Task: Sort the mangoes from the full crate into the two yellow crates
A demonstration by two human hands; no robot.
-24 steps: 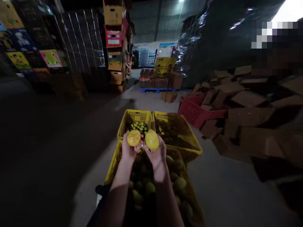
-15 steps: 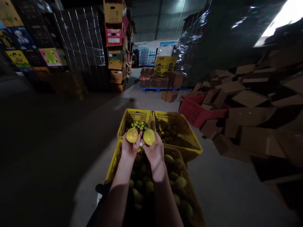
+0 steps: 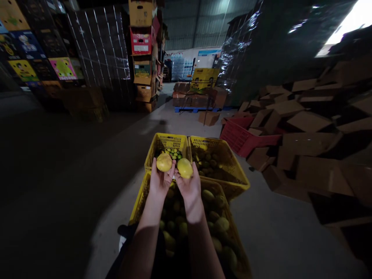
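Observation:
My left hand (image 3: pixel 159 179) cups a rounded yellow lemon (image 3: pixel 164 162) from below, its fingers curled around the sides. Beside it, my right hand (image 3: pixel 188 184) holds a second lemon (image 3: pixel 185 168), slightly greener. Both are held up close together, with a small gap between them. Under my forearms is a yellow crate (image 3: pixel 140 197) of larger-looking yellow-green fruit (image 3: pixel 222 224), partly hidden by my arms. Past my hands, a far-left yellow crate (image 3: pixel 151 149) contains small green and yellow fruit (image 3: pixel 174 152). A far-right yellow crate (image 3: pixel 236 164) has dim fruit (image 3: pixel 207 159) at its left side.
A red crate (image 3: pixel 238 135) leans among heaped cardboard boxes (image 3: pixel 309 145) at the right. Ahead, a blue pallet (image 3: pixel 188 110) carries cartons and a yellow box (image 3: pixel 205 78). Tall carton stacks (image 3: pixel 143 66) and wrapped pallets stand behind. Grey floor (image 3: pixel 122 151) surrounds the crates.
Both lemons have turned slightly in my hands, the right one now showing a more oval side. My fingers have shifted a little; the view has moved only slightly.

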